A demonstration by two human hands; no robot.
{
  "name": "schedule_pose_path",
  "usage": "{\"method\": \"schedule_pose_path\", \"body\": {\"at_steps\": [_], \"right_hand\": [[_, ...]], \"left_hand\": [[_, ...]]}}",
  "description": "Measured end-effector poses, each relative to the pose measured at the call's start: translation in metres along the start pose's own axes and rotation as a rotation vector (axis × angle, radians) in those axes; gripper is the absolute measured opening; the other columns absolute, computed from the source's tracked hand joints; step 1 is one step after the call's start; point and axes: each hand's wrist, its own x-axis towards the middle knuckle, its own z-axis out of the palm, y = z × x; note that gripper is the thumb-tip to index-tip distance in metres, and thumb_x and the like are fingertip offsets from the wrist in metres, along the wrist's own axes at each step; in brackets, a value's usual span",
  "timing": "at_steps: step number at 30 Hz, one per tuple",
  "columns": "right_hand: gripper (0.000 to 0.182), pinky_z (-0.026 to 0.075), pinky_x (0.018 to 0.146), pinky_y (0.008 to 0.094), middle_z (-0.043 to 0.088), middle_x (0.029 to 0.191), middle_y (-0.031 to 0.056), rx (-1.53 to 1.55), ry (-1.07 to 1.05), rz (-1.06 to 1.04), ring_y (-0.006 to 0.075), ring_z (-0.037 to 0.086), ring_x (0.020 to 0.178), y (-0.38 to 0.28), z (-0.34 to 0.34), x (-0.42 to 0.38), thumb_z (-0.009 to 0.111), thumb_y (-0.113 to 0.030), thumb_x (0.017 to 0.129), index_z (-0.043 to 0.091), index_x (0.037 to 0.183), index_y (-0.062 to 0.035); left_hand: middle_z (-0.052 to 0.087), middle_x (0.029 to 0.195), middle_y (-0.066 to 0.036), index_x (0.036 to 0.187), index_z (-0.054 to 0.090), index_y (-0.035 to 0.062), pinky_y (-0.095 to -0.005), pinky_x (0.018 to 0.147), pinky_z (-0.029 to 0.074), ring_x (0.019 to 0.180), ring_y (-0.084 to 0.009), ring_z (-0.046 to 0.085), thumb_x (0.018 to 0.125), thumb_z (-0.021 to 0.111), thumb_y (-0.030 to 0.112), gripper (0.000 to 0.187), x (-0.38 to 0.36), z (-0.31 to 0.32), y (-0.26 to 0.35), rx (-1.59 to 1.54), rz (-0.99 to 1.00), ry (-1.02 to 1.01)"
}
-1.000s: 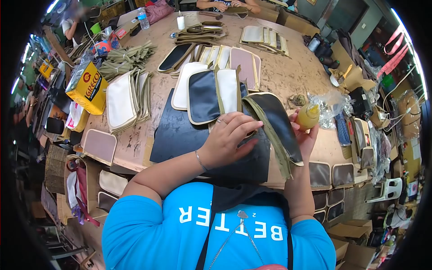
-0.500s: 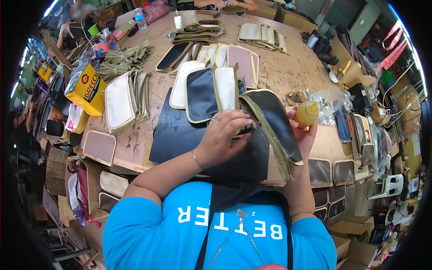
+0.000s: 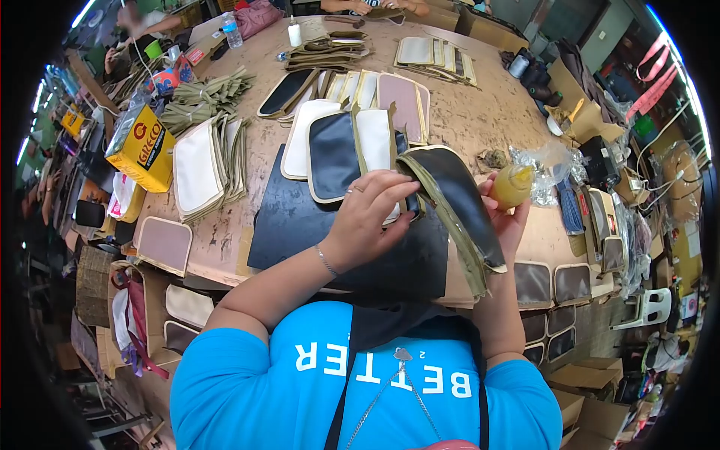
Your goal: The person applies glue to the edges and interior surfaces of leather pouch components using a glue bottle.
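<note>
My left hand (image 3: 373,217) is bent over the dark board (image 3: 300,217), its fingertips at the near-left edge of a black panel (image 3: 461,191) with an olive strip (image 3: 450,219) along its side. The fingers look curled round a small dark thing, mostly hidden. On the right, my right hand (image 3: 508,214) holds a small bottle of yellow liquid (image 3: 512,187) upright beside the panel's right edge. Just beyond my left hand, a black panel with cream edging (image 3: 334,157) lies over a white panel (image 3: 300,139).
White panels (image 3: 199,169) are stacked at the left beside a yellow GRECO box (image 3: 142,150). Olive strips (image 3: 202,97), a water bottle (image 3: 232,31) and more panels (image 3: 435,56) stand farther back. Plastic wrap (image 3: 547,169) lies at the right. Another person's hands (image 3: 375,7) show at the far edge.
My left hand has shifted slightly left and its fingers have moved a little at the panel's edge. The bottle in my right hand has barely moved.
</note>
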Motion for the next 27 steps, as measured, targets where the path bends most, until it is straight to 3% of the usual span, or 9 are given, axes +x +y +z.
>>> {"method": "schedule_pose_path", "body": {"at_steps": [2,7,9,13,16,19,22,26,27], "right_hand": [[0.045,0.048,0.068,0.0259,0.062,0.101,0.0201,0.042,0.003,0.043,0.0179,0.053,0.074,0.003,0.005,-0.003,0.05,-0.041,0.098,0.056,0.117,-0.0004],[0.047,0.053,0.07,0.0278,0.065,0.098,0.0189,0.107,0.006,0.172,0.0197,0.062,0.077,0.009,-0.009,0.0,0.051,-0.044,0.097,0.059,0.117,-0.0024],[0.047,0.058,0.072,0.0325,0.068,0.098,0.0152,0.167,0.011,0.262,0.0206,0.067,0.08,0.011,-0.004,-0.005,0.051,-0.048,0.096,0.062,0.113,-0.0059],[0.046,0.058,0.07,0.034,0.07,0.096,0.0068,0.022,0.096,0.29,0.0186,0.068,0.081,0.018,0.015,-0.014,0.049,-0.051,0.096,0.064,0.108,-0.0099],[0.047,0.06,0.076,0.0345,0.071,0.099,0.0116,0.069,-0.001,0.335,0.023,0.07,0.087,0.025,-0.004,-0.009,0.047,-0.049,0.098,0.064,0.11,-0.0064],[0.045,0.059,0.076,0.0328,0.071,0.098,0.0107,0.089,-0.006,0.353,0.0217,0.07,0.087,0.029,-0.006,-0.009,0.05,-0.047,0.098,0.064,0.108,-0.0065],[0.043,0.059,0.077,0.0322,0.07,0.098,0.0092,0.111,0.123,0.324,0.021,0.069,0.089,0.035,-0.002,-0.015,0.052,-0.047,0.097,0.064,0.108,-0.0069],[0.042,0.059,0.079,0.0336,0.07,0.099,0.0074,0.044,0.083,0.368,0.0209,0.068,0.094,0.038,-0.002,-0.016,0.055,-0.046,0.096,0.065,0.106,-0.0074],[0.039,0.058,0.083,0.0364,0.07,0.101,0.0074,0.087,0.044,0.383,0.021,0.067,0.095,0.04,-0.007,-0.015,0.055,-0.046,0.095,0.065,0.107,-0.0093]], "left_hand": [[0.059,0.115,-0.012,0.114,0.058,0.005,-0.0437,0.095,0.042,0.111,-0.0329,0.055,0.077,0.073,0.009,0.041,-0.001,0.003,0.002,-0.012,0.003,-0.021],[0.062,0.102,-0.014,0.111,0.058,0.0035,-0.0415,0.086,0.045,0.095,-0.0331,0.059,0.076,0.075,0.016,0.04,-0.004,0.01,0.007,-0.196,0.045,-0.098],[0.061,0.101,-0.015,0.11,0.058,0.0026,-0.0406,0.084,0.046,0.094,-0.0339,0.059,0.079,0.074,0.018,0.038,0.001,0.007,0.014,-0.211,-0.066,-0.194],[0.061,0.099,-0.016,0.113,0.056,0.0009,-0.0389,0.082,0.046,0.092,-0.0341,0.059,0.084,0.071,0.021,0.039,0.012,-0.002,0.015,-0.243,-0.181,-0.337],[0.06,0.105,-0.018,0.121,0.053,-0.0002,-0.0391,0.085,0.047,0.098,-0.0345,0.059,0.087,0.07,0.024,0.044,0.011,-0.003,0.007,-0.431,-0.361,-0.542],[0.059,0.112,-0.02,0.126,0.05,-0.0012,-0.0397,0.089,0.047,0.104,-0.0356,0.058,0.089,0.069,0.027,0.051,0.003,0.007,0.003,-0.529,-0.178,-0.537],[0.058,0.116,-0.022,0.129,0.048,-0.0014,-0.0392,0.093,0.047,0.107,-0.0371,0.057,0.088,0.07,0.03,0.057,0.002,-0.001,0.005,-0.39,-0.208,-0.569],[0.062,0.105,-0.02,0.109,0.059,-0.0018,-0.0371,0.086,0.048,0.099,-0.0327,0.06,0.087,0.071,0.031,0.041,0.015,-0.009,0.009,-0.3,-0.395,-0.695],[0.063,0.099,-0.018,0.104,0.059,-0.0018,-0.0366,0.081,0.049,0.092,-0.0316,0.061,0.088,0.071,0.029,0.037,0.015,-0.008,0.009,-0.305,-0.408,-0.645]]}}
